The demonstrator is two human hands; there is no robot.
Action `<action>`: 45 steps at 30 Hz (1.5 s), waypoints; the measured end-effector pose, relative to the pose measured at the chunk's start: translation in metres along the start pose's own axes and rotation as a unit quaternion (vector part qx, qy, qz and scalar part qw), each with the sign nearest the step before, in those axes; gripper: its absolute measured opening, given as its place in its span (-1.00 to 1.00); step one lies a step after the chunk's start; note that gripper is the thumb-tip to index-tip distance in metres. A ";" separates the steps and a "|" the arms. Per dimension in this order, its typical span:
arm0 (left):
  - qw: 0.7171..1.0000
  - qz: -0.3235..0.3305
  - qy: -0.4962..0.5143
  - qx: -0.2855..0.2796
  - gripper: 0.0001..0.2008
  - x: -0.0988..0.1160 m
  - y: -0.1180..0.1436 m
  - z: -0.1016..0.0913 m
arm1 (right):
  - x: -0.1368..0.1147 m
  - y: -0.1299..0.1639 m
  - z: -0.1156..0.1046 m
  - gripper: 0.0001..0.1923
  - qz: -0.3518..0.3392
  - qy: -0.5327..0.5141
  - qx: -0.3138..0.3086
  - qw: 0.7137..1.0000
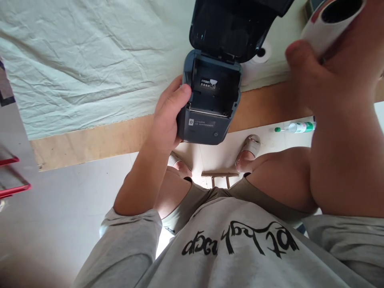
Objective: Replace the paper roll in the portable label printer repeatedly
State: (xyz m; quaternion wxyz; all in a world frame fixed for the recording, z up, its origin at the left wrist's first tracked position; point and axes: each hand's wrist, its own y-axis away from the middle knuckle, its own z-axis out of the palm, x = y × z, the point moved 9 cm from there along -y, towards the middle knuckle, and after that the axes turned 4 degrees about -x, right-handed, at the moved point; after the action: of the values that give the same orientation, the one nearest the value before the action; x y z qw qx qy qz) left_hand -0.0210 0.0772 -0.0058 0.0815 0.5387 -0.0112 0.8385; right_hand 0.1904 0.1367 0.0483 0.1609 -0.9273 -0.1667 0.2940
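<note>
My left hand [169,112] grips the left side of a dark blue-black portable label printer [207,128], its thumb on the rim of the paper bay. The printer's lid [231,28] stands flipped up, and the bay shows a small label but no roll in it. At the upper right my right hand [330,68], partly blurred, is closed around a white paper roll [324,36] with a dark hollow core. Another white roll [265,54] rests on the cloth behind the printer, partly hidden by it.
A pale green cloth [90,60] covers the table, whose wooden edge [99,138] runs in front of me. On the floor lie a green-and-clear bottle [297,127] and, at the left, red-edged bars [15,190]. A dark object [312,8] shows behind my right hand.
</note>
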 end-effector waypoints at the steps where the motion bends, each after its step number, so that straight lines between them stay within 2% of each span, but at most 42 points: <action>1: 1.000 0.006 0.003 0.001 -0.65 0.000 0.000 -0.001 | 0.001 -0.002 0.003 -0.50 0.006 0.050 -0.009 0.999; 3: 1.000 0.013 0.005 -0.003 -0.64 0.000 -0.001 -0.002 | 0.004 -0.002 0.010 -0.43 0.030 0.106 -0.041 0.993; 6: 1.000 0.012 0.010 -0.012 -0.65 0.000 -0.001 -0.001 | 0.004 0.004 0.011 -0.36 0.062 0.120 -0.063 0.989; 9: 1.000 0.003 0.010 -0.015 -0.68 0.000 -0.001 0.001 | -0.014 0.015 -0.004 -0.37 0.018 0.119 -0.011 0.993; 12: 1.000 -0.001 0.012 -0.016 -0.70 0.000 0.000 0.004 | -0.037 0.027 -0.011 -0.52 -0.052 0.054 0.023 0.997; 15: 1.000 0.005 0.014 -0.014 -0.75 0.001 0.001 0.006 | -0.056 0.032 0.003 -0.62 -0.085 0.028 -0.010 0.996; 18: 1.000 0.018 0.006 -0.005 -0.71 0.001 0.000 0.005 | -0.065 0.029 0.020 -0.52 -0.071 0.051 -0.038 0.995; 21: 1.000 0.023 0.001 -0.004 -0.68 0.000 -0.001 0.004 | -0.066 0.023 0.025 -0.45 -0.059 0.071 -0.033 0.995; 27: 0.999 0.033 -0.018 -0.002 -0.58 0.000 0.000 0.002 | -0.057 0.015 0.031 -0.62 -0.031 0.141 -0.053 0.988; 30: 0.999 0.023 -0.023 -0.007 -0.63 0.000 0.000 0.002 | -0.055 0.015 0.033 -0.65 -0.036 0.144 -0.060 0.987; 33: 1.000 0.006 -0.005 -0.020 -0.73 -0.001 0.002 0.005 | -0.058 0.017 0.031 -0.66 -0.059 0.111 -0.052 0.991; 36: 1.000 0.014 0.020 -0.003 -0.75 0.002 0.003 0.004 | -0.067 0.021 0.032 -0.57 -0.096 0.043 -0.058 0.993; 38: 1.000 0.019 0.024 0.000 -0.75 0.003 0.002 0.004 | -0.070 0.025 0.035 -0.56 -0.108 0.042 -0.071 0.991; 41: 1.000 0.016 0.016 -0.007 -0.76 0.002 0.001 0.004 | -0.067 0.029 0.039 -0.66 -0.086 0.081 -0.077 0.990; 45: 0.999 0.025 0.024 0.009 -0.78 0.002 0.001 0.000 | -0.057 0.031 0.037 -0.64 -0.044 0.091 -0.072 0.992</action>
State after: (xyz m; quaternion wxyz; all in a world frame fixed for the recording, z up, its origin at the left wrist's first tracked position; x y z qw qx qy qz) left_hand -0.0221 0.0769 -0.0037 0.0557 0.5190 -0.0148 0.8528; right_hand 0.1309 0.0934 0.0356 0.1209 -0.9513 -0.2125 0.1879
